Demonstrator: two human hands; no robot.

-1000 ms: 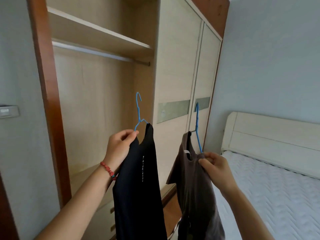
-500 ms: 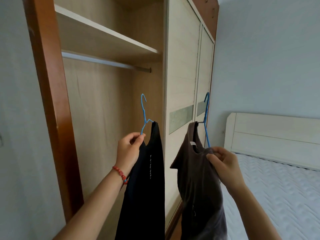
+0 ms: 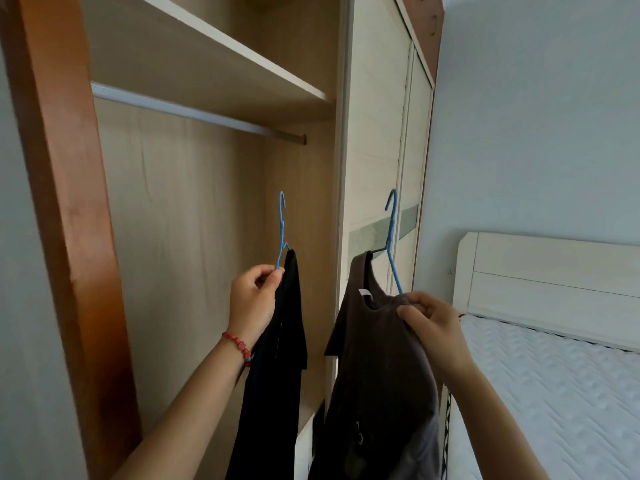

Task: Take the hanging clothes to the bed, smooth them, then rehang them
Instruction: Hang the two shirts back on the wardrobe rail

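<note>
Black garment [image 3: 277, 358] and brown shirt [image 3: 381, 368], limp on blue hangers [image 3: 282, 230]

Two shirts held up before the open wardrobe [image 3: 65, 202]

Left hand [image 3: 254, 299] pinches a blue hanger [image 3: 282, 230] with a black shirt [image 3: 277, 358]; right hand [image 3: 433, 323] grips a brown shirt [image 3: 374, 368] on its hanger [image 3: 393, 244], below the rail [image 3: 194, 114].

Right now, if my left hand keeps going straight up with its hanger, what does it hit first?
Probably the rail: the left hand holds its hanger hook-up below it, nothing visibly between. Depth is unclear, so it may pass in front.
</note>
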